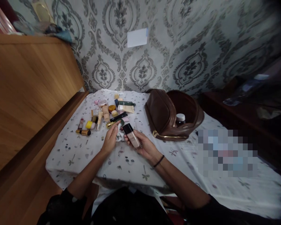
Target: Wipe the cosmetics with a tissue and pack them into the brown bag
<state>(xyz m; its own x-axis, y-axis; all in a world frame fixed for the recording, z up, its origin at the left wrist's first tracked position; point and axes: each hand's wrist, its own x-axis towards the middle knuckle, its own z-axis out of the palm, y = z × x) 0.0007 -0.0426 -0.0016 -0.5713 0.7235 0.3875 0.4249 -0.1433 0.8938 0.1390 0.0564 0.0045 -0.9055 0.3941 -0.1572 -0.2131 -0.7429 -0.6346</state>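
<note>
My right hand point(145, 144) is closed around a foundation bottle point(134, 139) with a black cap and beige contents, tilted above the cloth. Just to its left, my left hand point(110, 138) pinches a crumpled white wipe point(120, 133), close to the bottle's side. Past my hands lies a cluster of cosmetics: a dark green tube point(126, 103), a cream tube point(126, 108), a black tube point(118, 117), an amber-lidded jar point(111, 108) and several others. A gold and black tube point(83, 132) lies at the near left of the cluster.
An open brown bag point(159, 112) stands right of my hands, with a white-capped bottle point(180, 118) inside. A patterned white cloth point(89, 162) covers the surface. Wooden furniture point(32, 93) borders the left. At the right, a clear plastic bottle point(245, 89) lies on a dark surface. One cloth area is pixelated.
</note>
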